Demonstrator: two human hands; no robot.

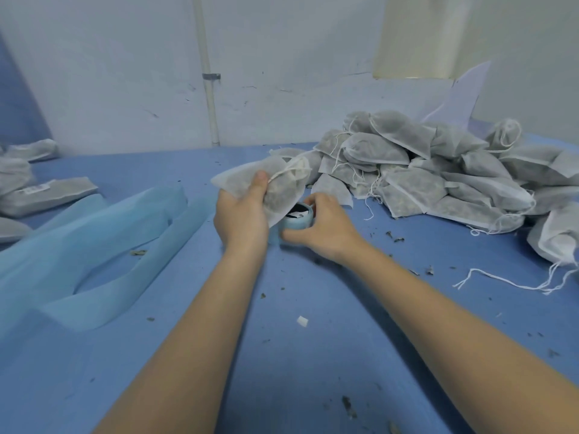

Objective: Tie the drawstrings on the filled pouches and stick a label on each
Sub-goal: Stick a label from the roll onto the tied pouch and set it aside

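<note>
My left hand (242,211) grips a filled white mesh pouch (279,183) held above the blue table, thumb pressed near its gathered drawstring neck. Just to the right, my right hand (322,228) curls its fingers around a small blue label roll (296,220) that sits on the table partly under the pouch. A big heap of filled pouches (438,177) with loose white drawstrings lies at the right. At the far left lie labelled pouches (47,192), one showing a white sticker.
Light blue non-woven fabric strips (94,239) sprawl over the left of the blue table (313,355). Dried herb crumbs and a small white paper scrap (302,321) are scattered near my forearms. A loose white drawstring (507,281) trails at the right. A white wall stands behind.
</note>
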